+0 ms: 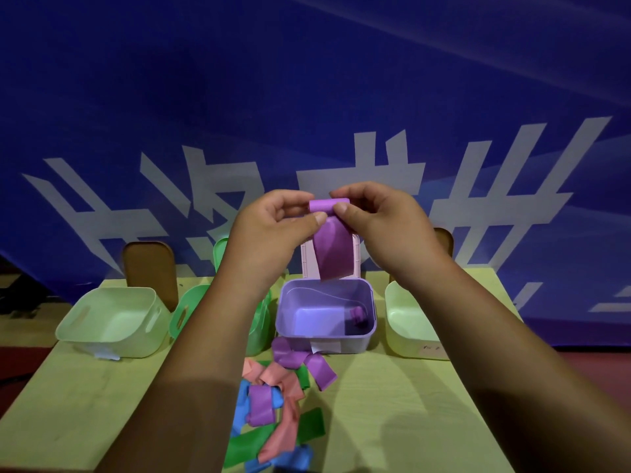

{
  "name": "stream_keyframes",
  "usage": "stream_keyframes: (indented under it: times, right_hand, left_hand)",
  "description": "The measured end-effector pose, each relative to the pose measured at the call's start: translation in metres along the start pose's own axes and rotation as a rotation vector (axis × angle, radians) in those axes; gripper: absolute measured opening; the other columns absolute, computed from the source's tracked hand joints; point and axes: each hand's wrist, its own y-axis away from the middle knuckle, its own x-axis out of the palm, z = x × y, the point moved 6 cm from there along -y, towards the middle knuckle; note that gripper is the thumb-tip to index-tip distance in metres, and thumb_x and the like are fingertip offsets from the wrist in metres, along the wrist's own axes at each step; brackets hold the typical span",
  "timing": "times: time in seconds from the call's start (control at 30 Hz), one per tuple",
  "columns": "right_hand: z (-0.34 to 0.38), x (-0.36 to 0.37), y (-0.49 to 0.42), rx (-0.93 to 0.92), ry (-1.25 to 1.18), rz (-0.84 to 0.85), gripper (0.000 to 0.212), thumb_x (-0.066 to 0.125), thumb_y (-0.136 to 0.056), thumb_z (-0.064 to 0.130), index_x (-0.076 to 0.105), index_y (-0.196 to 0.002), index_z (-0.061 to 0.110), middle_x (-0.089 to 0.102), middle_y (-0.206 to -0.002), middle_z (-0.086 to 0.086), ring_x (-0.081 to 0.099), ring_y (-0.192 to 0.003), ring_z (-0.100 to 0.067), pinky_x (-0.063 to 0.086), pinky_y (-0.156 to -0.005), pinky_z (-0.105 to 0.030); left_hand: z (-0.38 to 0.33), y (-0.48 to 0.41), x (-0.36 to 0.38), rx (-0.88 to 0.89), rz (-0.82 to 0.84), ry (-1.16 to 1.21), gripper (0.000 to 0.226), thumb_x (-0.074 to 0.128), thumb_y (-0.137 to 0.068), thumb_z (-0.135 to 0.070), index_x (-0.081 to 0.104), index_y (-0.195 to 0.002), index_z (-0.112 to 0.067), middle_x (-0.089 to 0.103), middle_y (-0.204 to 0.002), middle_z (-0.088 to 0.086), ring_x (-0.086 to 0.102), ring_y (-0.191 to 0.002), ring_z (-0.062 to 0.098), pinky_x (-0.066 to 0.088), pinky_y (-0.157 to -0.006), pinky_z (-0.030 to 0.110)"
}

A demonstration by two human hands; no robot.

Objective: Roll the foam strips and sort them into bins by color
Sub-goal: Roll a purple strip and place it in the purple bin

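Note:
A purple foam strip (333,252) hangs in the air above the purple bin (370,331). Its top end is rolled up, and my left hand (273,227) and my right hand (379,216) both pinch that roll between thumb and fingers. A small purple roll (358,317) lies inside the purple bin at its right side. On the table in front of the bins sits a pile of loose strips (273,404) in purple, pink, green and blue.
A pale green bin (112,322) stands at the left, a green bin (184,310) sits partly behind my left arm, and another pale bin (409,322) stands at the right. Lids lean upright behind the bins. The yellow-green table (392,421) ends near a blue banner wall.

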Motion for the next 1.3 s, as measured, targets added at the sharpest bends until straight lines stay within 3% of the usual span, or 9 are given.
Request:
stream_keyframes:
  times: [0.1,0.27,0.43,0.73,0.9,1.17,1.3]
  right_hand:
    - [0.002,0.003,0.000,-0.007,-0.002,0.013,0.018,0.069,-0.103,0.025,0.073,-0.118,0.034,0.075,-0.103,0.015,0.072,-0.097,-0.004,0.062,-0.091,-0.030]
    - [-0.005,0.008,-0.001,0.056,-0.081,0.008,0.031,0.074,-0.100,0.027,0.069,-0.131,0.027,0.076,-0.110,0.011,0.074,-0.100,-0.006,0.062,-0.095,-0.034]
    - [-0.005,0.011,-0.002,0.097,-0.105,-0.040,0.012,0.072,-0.101,0.034,0.076,-0.111,0.029,0.080,-0.096,0.009,0.077,-0.089,-0.007,0.064,-0.091,-0.036]
    - [-0.002,0.024,-0.004,0.139,-0.145,-0.021,0.033,0.086,-0.084,0.050,0.078,-0.105,0.026,0.081,-0.092,0.006,0.078,-0.093,-0.013,0.064,-0.094,-0.046]
    - [-0.005,0.029,-0.006,0.156,-0.193,-0.018,0.046,0.090,-0.083,0.044,0.071,-0.119,0.021,0.081,-0.100,0.006,0.078,-0.097,-0.011,0.062,-0.097,-0.044]
    - [-0.005,0.027,-0.008,0.160,-0.283,0.010,0.038,0.088,-0.087,0.032,0.071,-0.117,0.016,0.081,-0.101,-0.002,0.079,-0.097,-0.018,0.063,-0.096,-0.045]
    - [-0.006,0.018,-0.008,0.149,-0.309,-0.036,0.020,0.072,-0.101,0.028,0.074,-0.112,0.012,0.078,-0.098,-0.014,0.076,-0.087,-0.021,0.064,-0.093,-0.047]
  left_hand:
    - [0.002,0.000,0.001,-0.043,0.019,0.086,0.022,0.079,-0.098,-0.014,0.077,-0.120,-0.015,0.082,-0.102,0.005,0.081,-0.096,0.022,0.068,-0.089,0.043]
    - [0.002,-0.002,-0.005,0.000,-0.013,0.027,0.023,0.081,-0.096,-0.013,0.079,-0.118,-0.021,0.082,-0.102,-0.002,0.079,-0.097,0.015,0.067,-0.087,0.036]
    - [-0.003,-0.001,-0.008,0.096,-0.068,-0.022,0.029,0.083,-0.092,-0.007,0.077,-0.116,-0.022,0.081,-0.105,-0.007,0.078,-0.099,0.010,0.065,-0.090,0.031]
    - [-0.010,0.004,-0.004,0.204,-0.093,-0.073,0.025,0.082,-0.095,-0.014,0.075,-0.118,-0.022,0.079,-0.106,-0.011,0.076,-0.102,0.007,0.064,-0.090,0.027]
    - [-0.009,0.006,-0.003,0.183,-0.071,-0.035,0.028,0.081,-0.096,-0.010,0.073,-0.121,-0.020,0.078,-0.108,-0.011,0.076,-0.102,0.004,0.064,-0.088,0.024]
    - [-0.007,0.003,-0.001,0.193,-0.098,-0.021,0.026,0.082,-0.095,-0.011,0.073,-0.116,-0.022,0.078,-0.108,-0.009,0.076,-0.102,0.005,0.064,-0.091,0.029]
    - [-0.004,0.000,-0.006,0.192,-0.107,-0.017,0.030,0.084,-0.093,-0.010,0.074,-0.118,-0.024,0.078,-0.111,-0.009,0.075,-0.105,0.009,0.064,-0.095,0.035]
